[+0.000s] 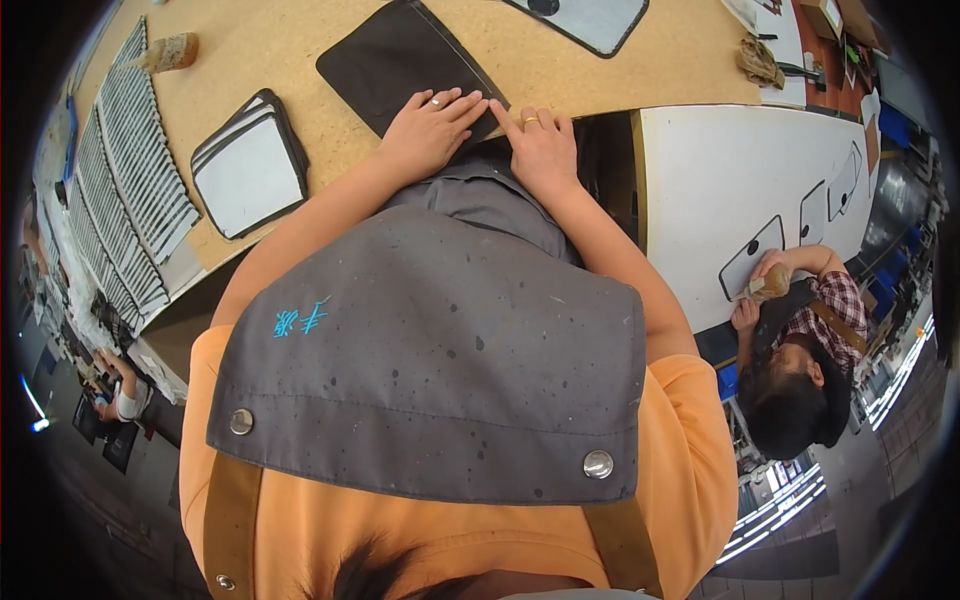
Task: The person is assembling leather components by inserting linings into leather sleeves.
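Note:
A dark, flat panel (400, 65) that looks like leather, with rounded corners, lies at the near edge of the tan table. My left hand (428, 132) is on its near right side, fingers stretched out and flat along the edge strip. Beside it, my right hand (545, 150) touches the panel's near right corner with an extended index finger. The other right fingers are spread and slightly bent, and its thumb is hidden. The two index fingers almost meet. Left of the panel is a small stack of white panels with black borders (250, 178).
Rows of striped strips (140, 150) and a bottle of brown stuff (172, 52) lie on the left. Another bordered panel (590, 22) is at the far edge, a crumpled brown cloth (760, 64) far right. At the white table (690, 190), a co-worker holds a brown bottle (768, 284).

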Demonstrator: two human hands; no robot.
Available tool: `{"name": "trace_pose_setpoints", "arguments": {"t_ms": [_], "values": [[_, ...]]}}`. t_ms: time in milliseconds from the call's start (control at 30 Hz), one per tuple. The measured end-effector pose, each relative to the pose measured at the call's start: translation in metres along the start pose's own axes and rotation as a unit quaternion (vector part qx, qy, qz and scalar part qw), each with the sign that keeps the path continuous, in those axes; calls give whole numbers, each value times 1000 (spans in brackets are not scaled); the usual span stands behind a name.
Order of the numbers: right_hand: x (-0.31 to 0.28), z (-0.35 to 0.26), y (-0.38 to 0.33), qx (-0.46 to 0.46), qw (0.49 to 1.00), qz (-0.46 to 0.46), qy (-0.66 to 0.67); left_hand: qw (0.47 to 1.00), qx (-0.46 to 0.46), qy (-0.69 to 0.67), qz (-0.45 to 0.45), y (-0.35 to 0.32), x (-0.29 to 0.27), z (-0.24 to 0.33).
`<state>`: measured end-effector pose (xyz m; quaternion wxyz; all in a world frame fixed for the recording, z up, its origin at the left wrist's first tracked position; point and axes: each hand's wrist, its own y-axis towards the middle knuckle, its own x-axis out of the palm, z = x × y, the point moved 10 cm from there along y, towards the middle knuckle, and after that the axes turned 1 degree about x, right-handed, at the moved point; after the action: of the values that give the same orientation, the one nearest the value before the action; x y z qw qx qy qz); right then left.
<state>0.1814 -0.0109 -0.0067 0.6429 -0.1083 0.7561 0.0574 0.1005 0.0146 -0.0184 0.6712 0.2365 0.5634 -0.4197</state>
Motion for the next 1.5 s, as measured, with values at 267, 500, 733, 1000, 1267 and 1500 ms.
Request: {"name": "trace_pose_setpoints", "arguments": {"t_ms": [267,500,733,1000,1267,1500], "values": [[-2,20,-1,67,994,35,74,998,2,58,18,5,3,5],[-11,14,-3,29,989,65,133,998,-17,41,-36,18,3,4],[-11,25,-5,36,986,74,145,998,0,-36,43,5,-4,0],[-10,27,-4,42,984,78,155,998,-6,55,-25,6,7,6],[-8,29,-2,53,984,71,154,998,-17,56,-26,7,8,3],[-4,39,-3,102,968,85,215,997,-47,-64,-10,22,-6,-7]]}}
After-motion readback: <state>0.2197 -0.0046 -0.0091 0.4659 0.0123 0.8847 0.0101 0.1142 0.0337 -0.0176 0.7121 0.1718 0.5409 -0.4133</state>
